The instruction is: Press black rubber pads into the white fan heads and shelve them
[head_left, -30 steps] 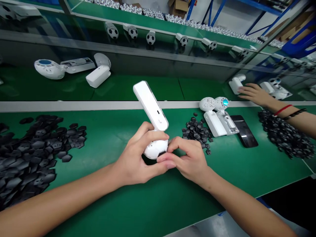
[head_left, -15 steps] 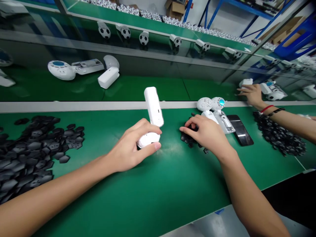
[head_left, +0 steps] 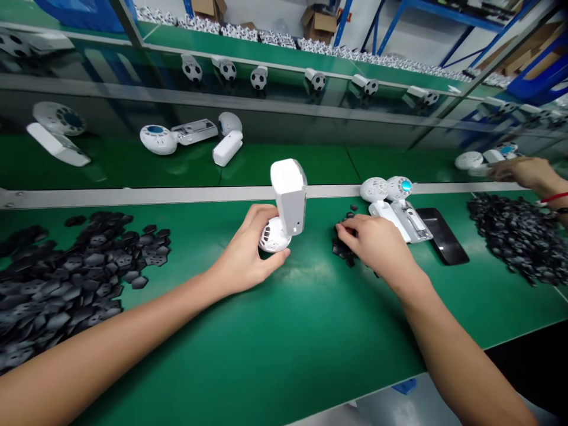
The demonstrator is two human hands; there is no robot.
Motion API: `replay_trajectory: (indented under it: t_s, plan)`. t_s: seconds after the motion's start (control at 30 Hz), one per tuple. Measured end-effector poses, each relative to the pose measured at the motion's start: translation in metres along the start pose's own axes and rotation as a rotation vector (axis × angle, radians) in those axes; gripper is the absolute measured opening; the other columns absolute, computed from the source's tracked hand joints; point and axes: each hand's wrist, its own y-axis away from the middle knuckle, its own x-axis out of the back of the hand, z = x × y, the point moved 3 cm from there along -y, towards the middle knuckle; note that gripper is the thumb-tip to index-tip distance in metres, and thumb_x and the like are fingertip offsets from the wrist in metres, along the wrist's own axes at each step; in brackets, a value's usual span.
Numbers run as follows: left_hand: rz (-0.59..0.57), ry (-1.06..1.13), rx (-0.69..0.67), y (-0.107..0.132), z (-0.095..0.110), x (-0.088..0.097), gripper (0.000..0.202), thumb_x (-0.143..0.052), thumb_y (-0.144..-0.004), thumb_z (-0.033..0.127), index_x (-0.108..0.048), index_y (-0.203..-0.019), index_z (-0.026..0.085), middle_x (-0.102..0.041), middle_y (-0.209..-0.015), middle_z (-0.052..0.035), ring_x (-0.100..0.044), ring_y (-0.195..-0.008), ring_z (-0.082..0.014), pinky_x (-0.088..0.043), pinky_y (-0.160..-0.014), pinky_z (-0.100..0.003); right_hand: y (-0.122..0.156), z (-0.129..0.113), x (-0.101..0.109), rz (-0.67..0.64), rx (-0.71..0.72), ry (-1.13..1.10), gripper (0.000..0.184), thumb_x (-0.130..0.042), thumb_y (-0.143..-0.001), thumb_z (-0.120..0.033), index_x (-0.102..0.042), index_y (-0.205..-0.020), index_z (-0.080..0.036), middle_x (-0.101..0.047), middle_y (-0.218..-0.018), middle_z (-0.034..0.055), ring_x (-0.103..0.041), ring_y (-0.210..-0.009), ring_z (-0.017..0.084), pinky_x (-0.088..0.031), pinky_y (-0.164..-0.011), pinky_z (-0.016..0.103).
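Note:
My left hand (head_left: 244, 251) grips a white ball-shaped device (head_left: 274, 235) with vent holes, and its white rectangular handle (head_left: 289, 195) stands upward. My right hand (head_left: 375, 245) rests with its fingertips on a small pile of black hexagonal pieces (head_left: 342, 249), and I cannot tell whether it holds one. Beyond that hand lie two white ball-headed devices (head_left: 381, 190) on their open white housings (head_left: 410, 225), one with a glowing blue-green light.
Large heaps of black hexagonal pieces (head_left: 75, 278) (head_left: 517, 236) lie on the green bench (head_left: 302, 307) at both sides. A black smartphone (head_left: 442, 236) lies face up. A co-worker's hand (head_left: 521, 171) reaches across a grey rail (head_left: 177, 197) toward white devices on a facing bench.
The white device has turned in my left hand, its handle now more upright and showing a wider face. My right hand stays on the small pile. The co-worker's hand has moved right.

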Motion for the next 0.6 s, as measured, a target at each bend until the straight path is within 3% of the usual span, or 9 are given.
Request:
replay_trajectory:
  t_s: [0.07,0.17,0.3,0.4,0.6]
  plan:
    - [0.010,0.043,0.039,0.000,-0.002,-0.002,0.056,-0.077,-0.088,0.032,-0.052,-0.138,0.022,-0.060,-0.135,-0.0119,-0.063,-0.122,-0.0305,-0.054,-0.104,-0.048,0.001,-0.002,0.001,0.055,0.012,-0.143,0.029,-0.060,-0.103,-0.029,-0.083,-0.088,-0.021,-0.082,-0.091,0.0079,-0.075,-0.079,0.027,-0.051,-0.071,0.039]
    - [0.009,0.146,0.094,0.002,-0.003,-0.005,0.059,-0.080,-0.089,0.040,-0.052,-0.139,0.024,-0.067,-0.127,-0.0099,-0.070,-0.113,-0.0290,-0.058,-0.094,-0.042,0.007,-0.014,0.001,0.081,-0.067,-0.639,0.024,-0.069,-0.101,-0.038,-0.085,-0.095,-0.022,-0.083,-0.087,0.0067,-0.079,-0.078,0.027,-0.061,-0.077,0.040]
    - [-0.006,0.104,0.092,0.005,-0.001,-0.009,0.055,-0.079,-0.089,0.039,-0.053,-0.134,0.022,-0.071,-0.118,-0.0081,-0.071,-0.100,-0.0259,-0.058,-0.080,-0.035,0.017,-0.046,-0.006,-0.178,-0.202,-1.276,0.027,-0.083,-0.090,-0.045,-0.083,-0.097,-0.020,-0.084,-0.084,0.0071,-0.083,-0.082,0.026,-0.068,-0.074,0.035]
    - [-0.028,0.098,0.075,0.007,0.000,-0.010,0.051,-0.079,-0.089,0.038,-0.057,-0.131,0.021,-0.072,-0.111,-0.0081,-0.069,-0.089,-0.0232,-0.055,-0.071,-0.032,0.022,-0.062,-0.011,-0.251,-0.234,-1.455,0.026,-0.087,-0.087,-0.042,-0.079,-0.094,-0.018,-0.084,-0.085,0.0072,-0.083,-0.081,0.022,-0.068,-0.073,0.030]
    - [-0.124,0.155,0.027,0.010,0.005,-0.014,0.035,-0.072,-0.092,0.029,-0.064,-0.125,0.019,-0.075,-0.112,-0.0093,-0.071,-0.099,-0.0258,-0.059,-0.083,-0.036,0.022,-0.070,-0.020,-0.282,-0.227,-1.518,0.031,-0.090,-0.084,-0.042,-0.071,-0.084,-0.018,-0.083,-0.080,0.0051,-0.080,-0.072,0.018,-0.064,-0.068,0.026]
